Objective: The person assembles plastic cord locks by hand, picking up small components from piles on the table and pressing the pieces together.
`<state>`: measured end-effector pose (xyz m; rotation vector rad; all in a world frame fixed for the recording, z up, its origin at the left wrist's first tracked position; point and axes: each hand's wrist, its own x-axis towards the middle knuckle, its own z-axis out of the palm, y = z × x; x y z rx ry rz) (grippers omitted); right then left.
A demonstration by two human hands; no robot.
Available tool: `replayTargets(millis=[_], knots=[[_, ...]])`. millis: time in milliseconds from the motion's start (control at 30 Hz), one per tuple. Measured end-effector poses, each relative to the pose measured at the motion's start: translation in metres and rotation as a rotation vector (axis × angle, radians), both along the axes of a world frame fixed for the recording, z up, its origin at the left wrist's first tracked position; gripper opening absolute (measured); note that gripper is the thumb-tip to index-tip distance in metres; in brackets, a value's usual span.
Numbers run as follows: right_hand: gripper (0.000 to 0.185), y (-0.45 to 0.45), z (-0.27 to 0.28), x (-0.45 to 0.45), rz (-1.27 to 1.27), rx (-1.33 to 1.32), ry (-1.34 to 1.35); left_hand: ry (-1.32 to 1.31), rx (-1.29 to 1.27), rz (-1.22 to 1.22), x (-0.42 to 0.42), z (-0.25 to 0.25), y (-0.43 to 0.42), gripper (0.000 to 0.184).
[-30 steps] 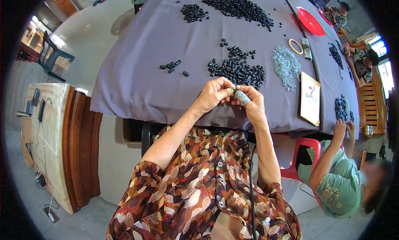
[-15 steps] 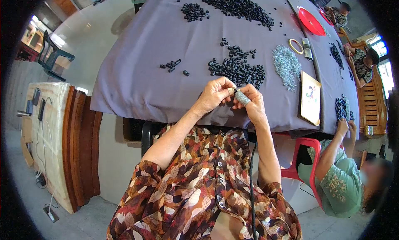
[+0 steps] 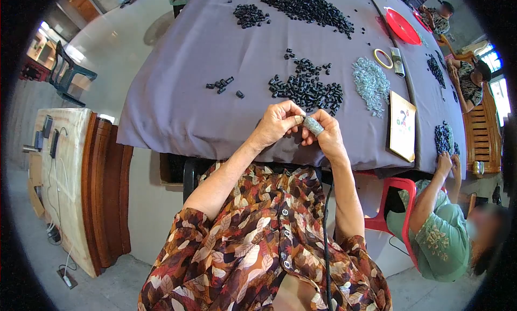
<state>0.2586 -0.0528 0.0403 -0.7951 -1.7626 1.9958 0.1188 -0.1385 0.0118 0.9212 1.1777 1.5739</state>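
My left hand (image 3: 278,122) and my right hand (image 3: 326,130) meet fingertip to fingertip above the table's near edge. Both are closed in a pinch. Between the fingertips a dark bit shows, seemingly a small black part like those on the table; most of it is hidden. A speckled grey wrap (image 3: 313,126) covers a finger or thumb of my right hand. Just beyond my hands lies a pile of small black cylindrical parts (image 3: 309,93). To its right spreads a heap of small clear, pale pieces (image 3: 370,85).
Grey cloth (image 3: 177,95) covers the table. On it are a larger black heap (image 3: 309,12), several loose black parts (image 3: 221,85), a tape roll (image 3: 383,58), a red tray (image 3: 403,26) and a pale board (image 3: 402,126). A person in green (image 3: 431,225) works at right.
My hands stay almost in place, with slight finger movement. The dark bit between the fingertips shows a little less now. The piles look unchanged.
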Motion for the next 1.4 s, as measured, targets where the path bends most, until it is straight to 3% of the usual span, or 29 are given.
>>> replayTargets(millis=[233,700,900,1100,1400], knots=[[0.01,0.007,-0.003,0.004,0.105,-0.083,0.052,-0.04,0.001,-0.063,-0.005,0.001,0.0,0.003],[0.009,0.002,-0.001,-0.001,0.031,0.062,-0.068,0.027,-0.009,0.012,0.0,-0.002,0.0,0.002],[0.01,0.006,-0.003,0.001,0.061,0.109,-0.13,0.176,0.063,0.019,0.003,-0.003,-0.004,0.002],[0.012,0.002,-0.002,-0.001,0.041,0.084,-0.058,-0.01,-0.013,-0.034,-0.004,0.001,-0.003,0.003],[0.015,0.004,-0.008,-0.001,0.04,0.052,-0.007,-0.049,0.039,-0.048,-0.002,0.002,-0.002,0.003]])
